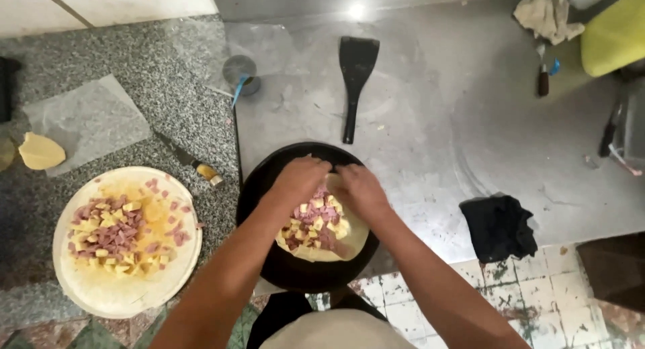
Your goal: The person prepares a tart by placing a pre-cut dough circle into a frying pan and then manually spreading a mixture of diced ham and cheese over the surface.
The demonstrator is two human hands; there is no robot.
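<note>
In the head view, both hands meet over a black round pan point(269, 255) that sits at the near edge of the steel table point(430, 134). In the pan lies a pale dough round point(332, 249) topped with diced pink meat and yellow cheese cubes point(316, 225). The left hand point(299, 178) rests on the far edge of the dough, its grip pressed together and pinching the dough rim. The right hand point(359, 188) sits just beside it, touching the same far edge, its fingers curled down and pinching the dough as well. The two hands almost touch each other above the filling.

Beyond the pan, a black spatula point(356, 80) lies flat on the steel table, handle pointing toward the pan. To the left of the spatula stands a small round wheel cutter point(240, 72) with a blue handle. On the right, near the table's front edge, lies a crumpled black cloth point(498, 227). Farther back on the right is a pale crumpled rag point(545, 14) and a small tool with a dark handle point(543, 77).

On the speckled stone counter to the left sits a round pale board point(101, 288) carrying another heap of diced meat and cheese point(117, 231). A knife with a yellow handle point(195, 164) lies between the board and the pan. Farther left, a sheet of clear plastic point(87, 120) lies flat, with a yellow dough piece point(40, 151) at its edge.
</note>
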